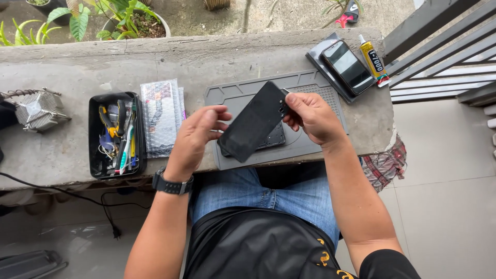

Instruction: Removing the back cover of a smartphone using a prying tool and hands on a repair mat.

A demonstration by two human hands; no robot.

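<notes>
Seated person: left hand (199, 135) and right hand (311, 117) both grip a black phone (256, 121), tilted above a grey mat (310, 150) on the concrete ledge (67, 67). At nine o'clock, bubble wrap (161, 118), then a black tool tray (94, 139). At one o'clock, a second phone (349, 66) and glue tube (373, 61).

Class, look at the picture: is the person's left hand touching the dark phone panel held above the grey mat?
Touching. The head view shows the left hand gripping the lower edge of the dark phone panel.
</notes>
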